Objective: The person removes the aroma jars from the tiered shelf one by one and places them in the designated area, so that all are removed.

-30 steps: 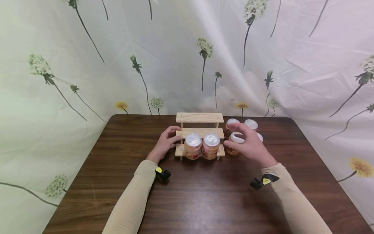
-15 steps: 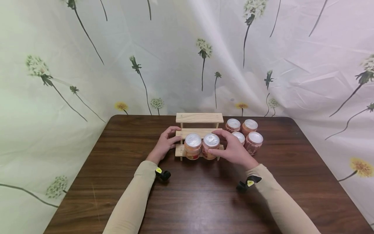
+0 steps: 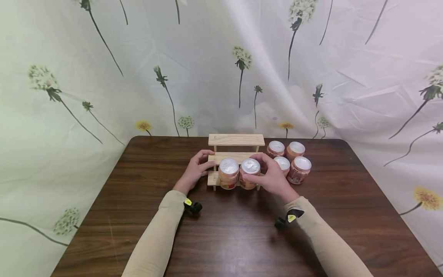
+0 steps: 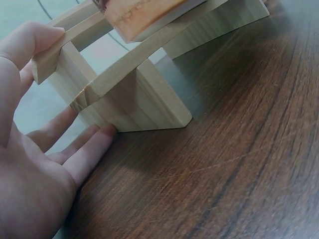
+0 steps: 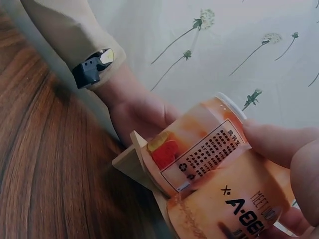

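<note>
A three-step wooden rack (image 3: 236,139) stands at the back of the table. Two orange-labelled jars (image 3: 228,175) with silvery lids stand upright side by side on its lowest shelf. My right hand (image 3: 273,177) holds the right-hand jar (image 3: 250,169), thumb in front and fingers behind. That jar's printed label (image 5: 244,204) shows in the right wrist view. On the rack's left end, my left hand (image 3: 194,171) grips the middle shelf (image 4: 75,37); its lower fingers (image 4: 92,149) touch the side support in the left wrist view.
Several more silvery-lidded jars (image 3: 299,171) stand grouped on the table just right of the rack, close to my right hand. A dandelion-print cloth (image 3: 207,77) hangs behind the table's (image 3: 221,231) back edge.
My right hand has moved left from in front of the grouped jars to the right-hand jar on the lowest shelf and now holds it. My left hand has stayed at the rack.
</note>
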The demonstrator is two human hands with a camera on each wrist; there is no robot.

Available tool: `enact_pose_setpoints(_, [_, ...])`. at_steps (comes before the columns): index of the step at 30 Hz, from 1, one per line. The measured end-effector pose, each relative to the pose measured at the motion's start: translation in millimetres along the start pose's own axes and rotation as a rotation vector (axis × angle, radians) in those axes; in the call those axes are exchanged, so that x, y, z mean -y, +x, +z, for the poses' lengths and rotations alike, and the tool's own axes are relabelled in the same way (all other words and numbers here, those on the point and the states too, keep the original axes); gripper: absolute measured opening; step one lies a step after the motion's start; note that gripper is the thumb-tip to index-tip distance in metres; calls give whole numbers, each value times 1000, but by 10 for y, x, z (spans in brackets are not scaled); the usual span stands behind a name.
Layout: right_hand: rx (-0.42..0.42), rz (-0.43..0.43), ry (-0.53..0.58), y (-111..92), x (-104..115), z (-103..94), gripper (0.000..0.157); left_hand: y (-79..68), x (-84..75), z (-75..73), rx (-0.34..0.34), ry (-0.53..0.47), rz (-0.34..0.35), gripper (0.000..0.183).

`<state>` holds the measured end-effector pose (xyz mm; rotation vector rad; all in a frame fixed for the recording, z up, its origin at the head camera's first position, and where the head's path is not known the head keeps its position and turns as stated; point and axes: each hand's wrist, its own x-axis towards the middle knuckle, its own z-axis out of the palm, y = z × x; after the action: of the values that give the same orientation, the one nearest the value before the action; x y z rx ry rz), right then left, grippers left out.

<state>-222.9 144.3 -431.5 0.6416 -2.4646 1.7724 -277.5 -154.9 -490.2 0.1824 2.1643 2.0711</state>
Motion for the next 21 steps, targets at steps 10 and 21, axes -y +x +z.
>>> enact_pose_setpoints(10, [-40,38,51,-6,1,46,56,12,6,0,2,-6,-15,42])
enact_pose_setpoints(21, [-103,63,14,-47,10,52,56,1,-1,3,1,0,-9,41])
